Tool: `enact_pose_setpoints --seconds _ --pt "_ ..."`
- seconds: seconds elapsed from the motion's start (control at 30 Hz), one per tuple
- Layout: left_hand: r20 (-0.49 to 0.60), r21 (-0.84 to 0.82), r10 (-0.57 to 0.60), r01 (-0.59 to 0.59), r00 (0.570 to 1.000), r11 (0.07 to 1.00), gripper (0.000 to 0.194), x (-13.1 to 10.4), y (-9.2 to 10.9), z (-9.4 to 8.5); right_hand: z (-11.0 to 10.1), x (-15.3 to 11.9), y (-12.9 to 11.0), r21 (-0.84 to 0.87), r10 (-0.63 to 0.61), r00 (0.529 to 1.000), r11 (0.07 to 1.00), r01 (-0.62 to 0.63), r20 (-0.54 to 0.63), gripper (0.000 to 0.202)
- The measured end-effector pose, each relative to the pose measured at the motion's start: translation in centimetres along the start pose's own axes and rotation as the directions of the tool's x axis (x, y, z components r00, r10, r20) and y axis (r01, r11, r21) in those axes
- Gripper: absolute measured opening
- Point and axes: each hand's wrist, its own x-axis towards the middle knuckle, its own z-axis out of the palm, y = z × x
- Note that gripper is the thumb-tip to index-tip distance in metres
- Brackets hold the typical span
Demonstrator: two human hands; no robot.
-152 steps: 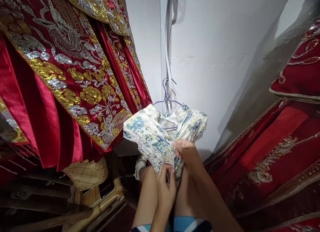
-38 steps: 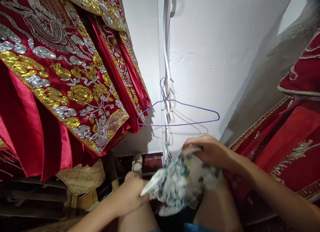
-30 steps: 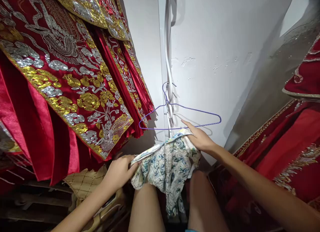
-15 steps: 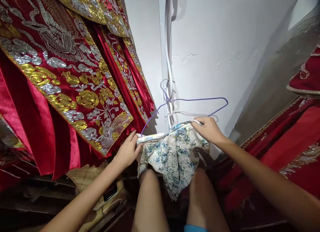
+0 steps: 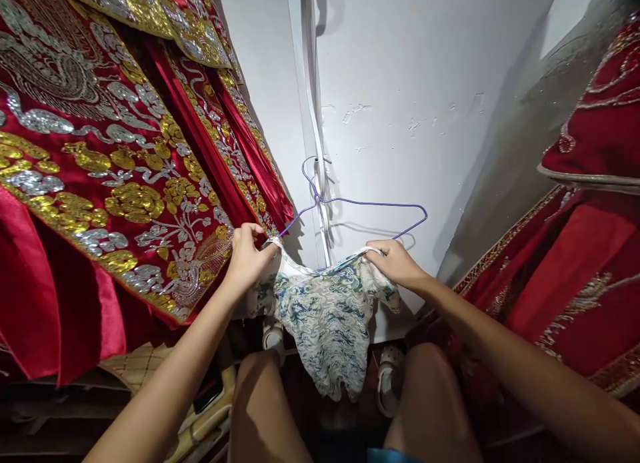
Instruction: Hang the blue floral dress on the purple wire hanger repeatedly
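Observation:
A patterned white, green and blue garment (image 5: 327,323) hangs stretched between my two hands, its neckline sagging in the middle. My left hand (image 5: 250,253) pinches the left end of the neckline, fingers closed. At the right end, my right hand (image 5: 393,260) has its fingers closed on the collar edge. A purple wire hanger (image 5: 375,203) hangs by its hook just above the garment; its left arm runs down behind the cloth near my left hand, and its lower part is hidden.
Red embroidered clothes (image 5: 135,203) hang close on the left, more red clothes (image 5: 590,250) on the right. A white pole (image 5: 306,70) stands against the white wall (image 5: 400,70). Below are my knees, shoes (image 5: 389,383) and a bamboo-like frame (image 5: 215,410).
The garment's left end has been raised and its neckline spread wider. My left hand has moved up with it. The whole view has shifted, and both shoes now show below.

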Motion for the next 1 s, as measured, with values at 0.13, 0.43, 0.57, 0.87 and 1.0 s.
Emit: enact_pose_setpoints --seconds 0.13,0.43,0.57,0.87,1.0 --pt "0.144 0.105 0.004 -0.019 0.990 0.994 0.025 -1.2 -0.5 -0.7 0.4 -0.5 -0.4 -0.015 -0.015 1.000 1.000 0.016 0.014 0.022" --pt "0.121 0.078 0.120 -0.130 0.985 0.988 0.012 -2.6 1.1 0.0 0.5 -1.6 -0.8 -0.144 -0.027 0.999 0.989 0.024 -0.023 0.054" --pt "0.116 0.086 0.184 -0.195 0.976 0.977 0.017 -2.9 1.5 -0.8 -2.0 -1.3 -0.9 -0.276 -0.008 0.986 0.960 -0.039 -0.168 0.101" --pt "0.141 0.148 0.205 -0.225 0.969 0.963 0.027 -2.4 1.3 -2.2 -6.1 0.3 0.0 -0.226 0.259 0.960 0.934 -0.277 -0.104 0.056" --pt "0.132 0.145 0.196 -0.215 0.972 0.966 0.026 -2.4 1.1 -2.4 -6.9 0.5 -0.5 -0.230 0.235 0.964 0.938 -0.258 -0.123 0.031"
